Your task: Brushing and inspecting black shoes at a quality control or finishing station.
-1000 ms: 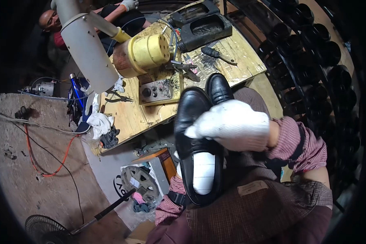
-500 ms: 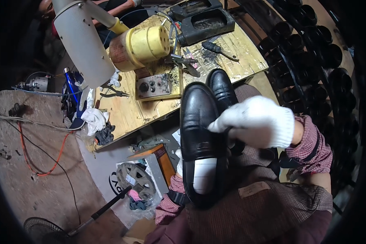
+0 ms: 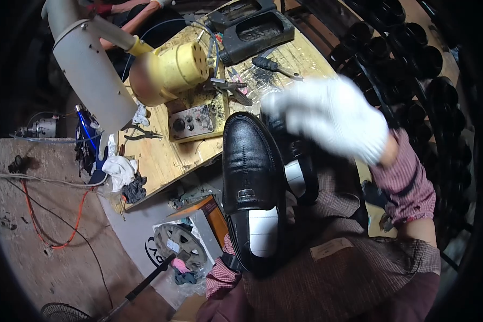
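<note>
A black loafer (image 3: 252, 161) with a pale insole is held toe-up above my lap. My left hand is under it and almost wholly hidden; the left sleeve (image 3: 222, 276) runs up to the shoe's heel end, and the hand grips it from below. My right hand (image 3: 330, 118), in a white knitted glove, is in the air to the right of the toe, clear of this shoe. Its fingers stretch out to the left, blurred, with nothing visible in them. Partly covered by that hand, a second black loafer (image 3: 301, 180) rests beyond the first.
On the wooden workbench (image 3: 161, 172) are a yellow heat-gun-like machine (image 3: 177, 67), a control box (image 3: 192, 124), pliers (image 3: 142, 132), a dark-headed brush (image 3: 273, 65) and cut-open black containers (image 3: 260, 37). Racks of black shoes (image 3: 413, 75) stand at right. Another person's arm (image 3: 137, 19) shows beyond the bench.
My right hand has lifted off the front loafer and moved up, away from its upper. The held loafer has shifted slightly left and turned, showing more of its top.
</note>
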The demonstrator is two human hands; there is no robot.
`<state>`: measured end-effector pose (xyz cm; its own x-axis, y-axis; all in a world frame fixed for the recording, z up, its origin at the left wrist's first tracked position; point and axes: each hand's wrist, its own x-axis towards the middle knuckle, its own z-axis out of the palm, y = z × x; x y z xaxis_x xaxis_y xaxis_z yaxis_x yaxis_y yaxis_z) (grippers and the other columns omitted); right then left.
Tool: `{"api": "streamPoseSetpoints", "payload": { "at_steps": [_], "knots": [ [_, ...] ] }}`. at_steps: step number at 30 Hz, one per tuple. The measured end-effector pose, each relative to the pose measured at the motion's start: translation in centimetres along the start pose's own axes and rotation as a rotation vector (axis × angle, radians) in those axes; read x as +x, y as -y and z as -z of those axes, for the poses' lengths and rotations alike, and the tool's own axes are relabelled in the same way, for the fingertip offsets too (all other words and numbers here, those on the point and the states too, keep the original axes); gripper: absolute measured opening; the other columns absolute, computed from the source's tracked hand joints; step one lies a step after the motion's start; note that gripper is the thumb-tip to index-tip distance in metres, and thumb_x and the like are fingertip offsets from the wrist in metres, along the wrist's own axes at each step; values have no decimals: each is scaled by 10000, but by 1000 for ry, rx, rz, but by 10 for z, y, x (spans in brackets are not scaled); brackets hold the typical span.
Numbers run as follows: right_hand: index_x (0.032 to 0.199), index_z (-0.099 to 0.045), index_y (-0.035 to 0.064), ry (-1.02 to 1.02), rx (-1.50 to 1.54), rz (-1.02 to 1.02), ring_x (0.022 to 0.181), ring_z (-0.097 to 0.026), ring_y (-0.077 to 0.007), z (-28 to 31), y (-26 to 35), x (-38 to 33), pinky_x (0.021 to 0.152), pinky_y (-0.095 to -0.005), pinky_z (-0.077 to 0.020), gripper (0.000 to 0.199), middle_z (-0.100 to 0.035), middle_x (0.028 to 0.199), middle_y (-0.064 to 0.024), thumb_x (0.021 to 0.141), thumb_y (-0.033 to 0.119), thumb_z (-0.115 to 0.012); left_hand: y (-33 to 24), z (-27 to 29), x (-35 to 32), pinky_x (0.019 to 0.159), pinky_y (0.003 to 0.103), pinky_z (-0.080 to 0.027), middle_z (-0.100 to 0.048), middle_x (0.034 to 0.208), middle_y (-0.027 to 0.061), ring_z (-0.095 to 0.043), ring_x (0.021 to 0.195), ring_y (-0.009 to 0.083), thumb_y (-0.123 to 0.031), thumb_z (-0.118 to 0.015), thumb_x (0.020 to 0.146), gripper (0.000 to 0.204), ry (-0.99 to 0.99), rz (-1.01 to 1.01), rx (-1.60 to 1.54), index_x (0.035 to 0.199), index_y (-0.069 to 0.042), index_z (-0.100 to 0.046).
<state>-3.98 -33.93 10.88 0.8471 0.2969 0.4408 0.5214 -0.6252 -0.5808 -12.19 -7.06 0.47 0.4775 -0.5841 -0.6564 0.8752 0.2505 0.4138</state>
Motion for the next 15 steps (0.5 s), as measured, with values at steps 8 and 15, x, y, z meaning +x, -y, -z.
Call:
{"api": "streamPoseSetpoints", "payload": {
  "at_steps": [8, 15],
  "knots": [
    [1345, -636, 124, -114, -733, -147, 1168, -637, -343, -60, -175, -31, 1029, -440, -499, 382, -668, 1248, -161, 974, 195, -581, -37, -22, 3, 734, 293, -601, -710, 1044, 129, -712, 849, 185, -167, -552, 1068, 289, 172, -268, 629, 1239, 55, -625],
    [1246, -632, 105, -2, -739, -395, 824, -724, -306, -98, -142, 13, 730, -454, -554, 306, -722, 880, -154, 952, 165, -574, -38, -23, -10, 758, 306, -610, -716, 1085, 153, -724, 887, 208, -178, -565, 1062, 305, 179, -38, 110, 1246, 58, -624]
  ]
}}
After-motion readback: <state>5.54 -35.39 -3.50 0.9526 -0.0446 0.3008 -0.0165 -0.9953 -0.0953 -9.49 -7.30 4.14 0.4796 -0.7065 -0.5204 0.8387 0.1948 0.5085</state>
